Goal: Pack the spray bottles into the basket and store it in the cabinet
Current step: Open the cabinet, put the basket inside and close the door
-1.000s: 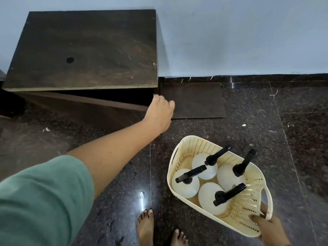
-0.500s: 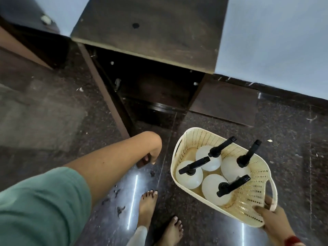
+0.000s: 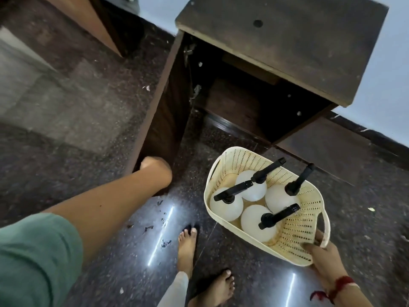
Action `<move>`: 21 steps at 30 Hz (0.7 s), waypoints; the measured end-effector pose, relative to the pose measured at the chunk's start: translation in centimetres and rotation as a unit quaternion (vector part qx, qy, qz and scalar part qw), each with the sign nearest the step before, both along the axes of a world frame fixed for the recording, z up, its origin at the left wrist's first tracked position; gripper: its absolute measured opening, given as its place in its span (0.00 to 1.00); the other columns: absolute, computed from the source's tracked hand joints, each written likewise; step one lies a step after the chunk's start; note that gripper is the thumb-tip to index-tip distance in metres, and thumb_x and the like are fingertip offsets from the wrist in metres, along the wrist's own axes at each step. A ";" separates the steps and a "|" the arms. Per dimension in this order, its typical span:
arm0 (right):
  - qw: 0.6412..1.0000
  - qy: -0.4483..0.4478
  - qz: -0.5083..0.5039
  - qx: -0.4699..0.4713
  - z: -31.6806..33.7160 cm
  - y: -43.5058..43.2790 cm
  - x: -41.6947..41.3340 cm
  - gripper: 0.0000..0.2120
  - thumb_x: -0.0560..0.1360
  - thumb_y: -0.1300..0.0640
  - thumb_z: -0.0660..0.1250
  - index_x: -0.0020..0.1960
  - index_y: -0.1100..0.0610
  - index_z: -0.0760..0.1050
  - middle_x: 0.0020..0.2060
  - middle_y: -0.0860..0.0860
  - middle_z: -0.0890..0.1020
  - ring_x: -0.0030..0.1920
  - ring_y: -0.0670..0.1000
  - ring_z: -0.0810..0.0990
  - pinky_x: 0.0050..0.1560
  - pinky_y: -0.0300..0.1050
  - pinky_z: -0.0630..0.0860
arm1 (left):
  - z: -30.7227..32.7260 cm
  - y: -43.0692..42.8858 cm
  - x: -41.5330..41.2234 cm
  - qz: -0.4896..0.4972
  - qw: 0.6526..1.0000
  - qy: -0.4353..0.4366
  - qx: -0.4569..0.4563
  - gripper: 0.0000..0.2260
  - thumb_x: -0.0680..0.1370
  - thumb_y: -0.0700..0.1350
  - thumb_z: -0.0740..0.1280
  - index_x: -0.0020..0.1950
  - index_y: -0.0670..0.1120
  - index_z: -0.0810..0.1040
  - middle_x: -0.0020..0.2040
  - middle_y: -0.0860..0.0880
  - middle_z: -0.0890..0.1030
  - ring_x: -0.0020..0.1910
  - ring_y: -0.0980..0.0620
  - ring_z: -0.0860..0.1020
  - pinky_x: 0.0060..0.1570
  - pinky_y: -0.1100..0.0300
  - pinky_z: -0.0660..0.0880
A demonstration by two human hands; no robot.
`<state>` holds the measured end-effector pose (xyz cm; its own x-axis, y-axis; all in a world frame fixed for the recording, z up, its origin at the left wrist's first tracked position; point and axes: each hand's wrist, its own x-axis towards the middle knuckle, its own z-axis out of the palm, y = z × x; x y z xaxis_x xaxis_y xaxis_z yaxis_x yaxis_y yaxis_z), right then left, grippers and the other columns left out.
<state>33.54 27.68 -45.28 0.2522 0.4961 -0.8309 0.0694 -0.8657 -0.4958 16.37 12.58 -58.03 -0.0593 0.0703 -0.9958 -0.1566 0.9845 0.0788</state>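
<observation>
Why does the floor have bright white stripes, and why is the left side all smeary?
Head view: the stripes are glare off the polished floor; head view: the far-left floor and the left hand at the cabinet door look smeared by motion blur; head view: the cabinet interior sits in deep shadow.

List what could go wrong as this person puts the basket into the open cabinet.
1. The right hand grips the basket at one end only, so it could tip and the bottles topple.
2. Their black nozzles rise above the rim and could snag on the cabinet top.
3. If the left hand releases the door, it might swing against the basket.
</observation>
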 end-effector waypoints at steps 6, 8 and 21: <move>1.000 0.008 0.012 -0.004 -0.8 1.5 -3.6 0.26 0.74 0.77 0.56 0.68 0.60 0.69 0.47 0.60 0.79 0.51 0.61 0.76 0.47 0.57 0.74 | 2.8 6.3 -8.8 -0.409 0.867 0.221 0.181 0.17 0.83 0.42 0.49 0.73 0.44 0.58 0.69 0.49 0.61 0.73 0.48 0.56 0.71 0.55 0.53; 1.000 0.010 0.012 -0.003 -1.1 2.0 -4.5 0.26 0.74 0.77 0.56 0.68 0.60 0.69 0.46 0.59 0.79 0.47 0.62 0.76 0.47 0.58 0.74 | 1.7 6.5 -11.5 -0.453 0.816 0.308 0.186 0.21 0.83 0.42 0.49 0.76 0.41 0.50 0.75 0.40 0.56 0.75 0.45 0.56 0.74 0.53 0.52; 1.000 0.006 0.015 -0.007 -2.9 5.7 -7.1 0.25 0.74 0.76 0.57 0.66 0.58 0.70 0.44 0.54 0.80 0.44 0.56 0.78 0.43 0.53 0.77 | 13.0 22.0 -36.3 -0.662 0.597 0.449 -0.061 0.16 0.78 0.46 0.61 0.66 0.47 0.71 0.62 0.45 0.76 0.60 0.43 0.76 0.48 0.51 0.75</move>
<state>26.39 33.37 -48.17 0.2279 0.4921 -0.8402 0.0894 -0.8698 -0.4852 -19.96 34.60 -44.99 -0.5454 0.5775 -0.6075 0.8174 0.2059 -0.5381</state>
